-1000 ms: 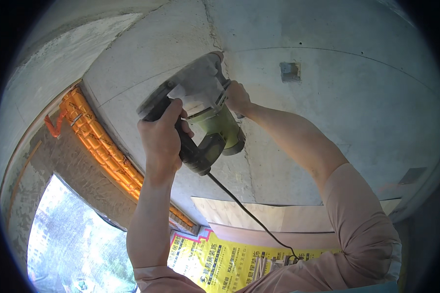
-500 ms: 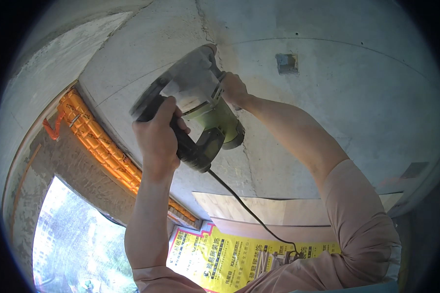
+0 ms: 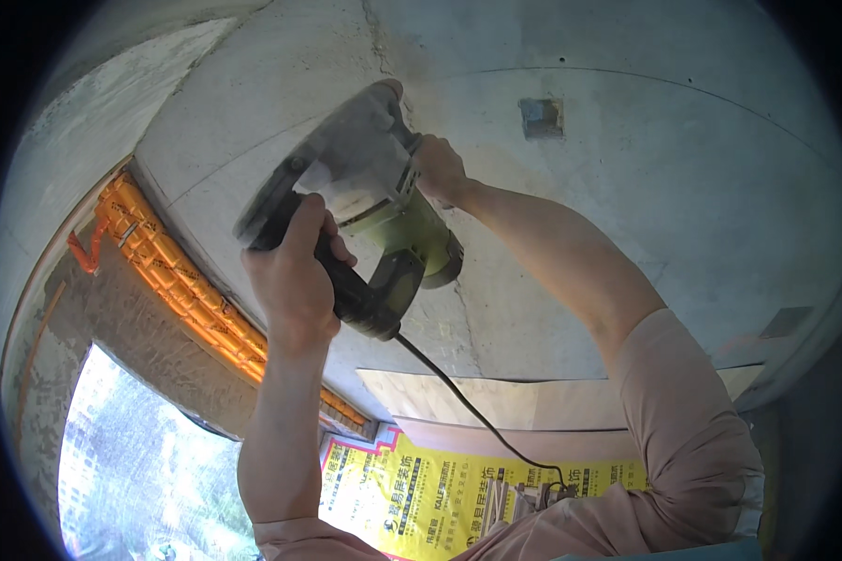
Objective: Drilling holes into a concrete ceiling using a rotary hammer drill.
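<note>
Both my arms reach up with a corded power tool (image 3: 360, 178) held against or close to a grey concrete surface. It has a green motor body, a black rear handle and a broad dusty grey guard, like a wall chaser or circular saw. My left hand (image 3: 295, 271) wraps round the rear handle. Farther forward, my right hand (image 3: 440, 171) is closed on the tool's far side, its grip there partly hidden. Whether the tool touches the concrete (image 3: 608, 187) I cannot tell; any blade is out of sight. A black cord (image 3: 458, 397) hangs from the handle.
A square recess (image 3: 542, 119) sits in the concrete right of the tool. Orange-wrapped lengths (image 3: 182, 280) run along the left edge, above a bright window (image 3: 145, 458). Pale boards (image 3: 486, 400) and yellow printed sheeting (image 3: 421, 496) lie lower down, with a thin crack near the tool.
The tool and both hands have shifted slightly left in the picture, as has the background. My grip on the tool looks the same.
</note>
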Demonstrator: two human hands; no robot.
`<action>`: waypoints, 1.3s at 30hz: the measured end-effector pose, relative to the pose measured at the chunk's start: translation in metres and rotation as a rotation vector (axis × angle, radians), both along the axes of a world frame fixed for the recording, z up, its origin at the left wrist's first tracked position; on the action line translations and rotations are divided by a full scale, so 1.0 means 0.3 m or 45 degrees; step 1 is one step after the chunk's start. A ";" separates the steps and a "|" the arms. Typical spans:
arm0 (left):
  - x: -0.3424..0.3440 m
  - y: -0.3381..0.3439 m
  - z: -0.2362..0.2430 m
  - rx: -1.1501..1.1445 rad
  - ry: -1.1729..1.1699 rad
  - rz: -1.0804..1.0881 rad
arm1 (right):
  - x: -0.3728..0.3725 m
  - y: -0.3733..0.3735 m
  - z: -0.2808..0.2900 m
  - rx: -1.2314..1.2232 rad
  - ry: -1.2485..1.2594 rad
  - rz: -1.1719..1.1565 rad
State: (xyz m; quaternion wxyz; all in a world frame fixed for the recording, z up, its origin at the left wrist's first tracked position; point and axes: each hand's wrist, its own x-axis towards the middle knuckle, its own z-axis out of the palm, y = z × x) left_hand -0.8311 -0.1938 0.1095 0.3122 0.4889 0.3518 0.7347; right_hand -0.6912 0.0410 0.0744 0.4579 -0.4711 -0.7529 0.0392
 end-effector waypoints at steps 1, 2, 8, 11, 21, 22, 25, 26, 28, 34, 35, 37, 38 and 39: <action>0.003 0.005 0.000 0.013 0.004 0.013 | 0.002 0.002 0.001 -0.009 -0.007 -0.021; 0.003 0.008 -0.001 0.044 0.015 0.015 | 0.001 0.003 0.000 -0.021 -0.011 -0.041; -0.002 0.015 -0.014 0.004 0.045 0.046 | -0.005 -0.003 0.001 -0.074 -0.009 -0.030; -0.016 0.014 -0.008 0.059 0.082 0.035 | -0.013 -0.001 -0.003 -0.076 -0.021 -0.048; 0.004 -0.001 0.068 0.059 0.117 0.073 | -0.036 0.024 0.001 -0.088 0.075 0.002; 0.007 -0.004 0.079 0.048 0.165 0.055 | -0.036 0.019 0.006 -0.094 0.085 -0.015; 0.027 -0.007 0.112 0.071 0.230 0.078 | -0.027 0.000 0.030 -0.094 0.164 0.006; 0.036 -0.013 0.115 0.096 0.250 0.083 | -0.022 -0.009 0.028 -0.145 0.208 0.046; 0.046 -0.018 0.140 0.059 0.226 0.098 | -0.016 -0.014 0.043 -0.144 0.233 0.051; 0.042 -0.020 0.168 -0.005 0.169 0.117 | -0.014 -0.025 0.060 -0.218 0.194 0.097; 0.040 -0.017 0.168 0.028 0.200 0.111 | -0.011 -0.024 0.070 -0.200 0.155 0.100; 0.034 -0.019 0.160 0.013 0.242 0.095 | -0.004 -0.026 0.078 -0.225 0.163 0.095; 0.029 -0.017 0.166 -0.002 0.193 0.094 | -0.001 -0.025 0.088 -0.299 0.147 0.082; 0.028 -0.012 0.167 0.031 0.124 0.026 | 0.006 -0.021 0.101 -0.250 0.156 0.068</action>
